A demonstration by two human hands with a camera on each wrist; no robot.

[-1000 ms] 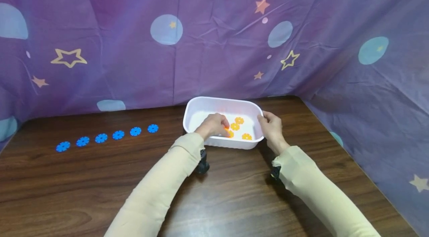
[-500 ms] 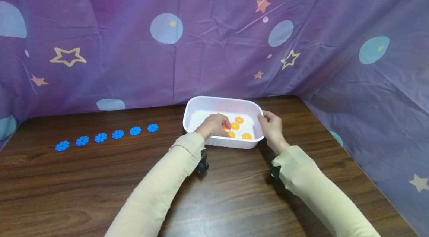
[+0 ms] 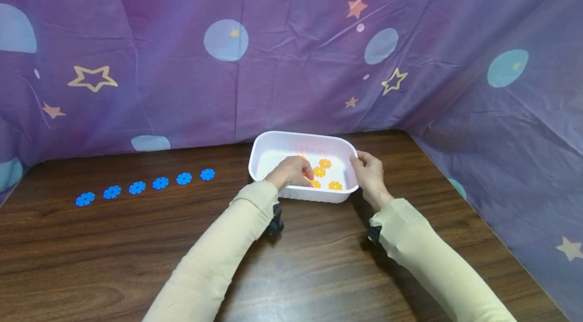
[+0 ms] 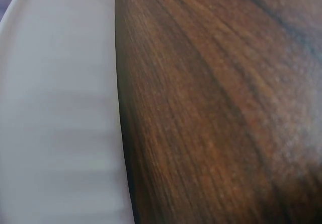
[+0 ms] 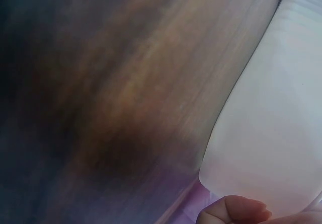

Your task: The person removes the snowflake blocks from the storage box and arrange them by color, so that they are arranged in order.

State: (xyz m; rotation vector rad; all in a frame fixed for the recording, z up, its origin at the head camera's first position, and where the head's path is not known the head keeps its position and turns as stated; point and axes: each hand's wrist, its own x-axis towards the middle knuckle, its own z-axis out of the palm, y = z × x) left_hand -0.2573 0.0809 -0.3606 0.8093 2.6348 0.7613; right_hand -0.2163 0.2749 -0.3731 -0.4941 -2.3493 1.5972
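Observation:
A white plastic bin stands on the table with several orange snowflake building discs in it. My left hand reaches over the near wall, its thumb and index fingertips close together at the edge of an orange disc near that wall. Part of this disc is hidden by the fingers. With my right hand I grip the right end of the bin, thumb over the rim; the right wrist view shows curled fingers against its outer wall. The left wrist view has only the bin's side and wood.
Several blue snowflake discs lie flat in a slanting row on the left of the dark wooden table. A purple curtain with stars hangs behind the table and along its right side.
My left fingers first spread apart over the orange discs, then closed in toward the disc by the near wall. The right hand and the bin have stayed in place.

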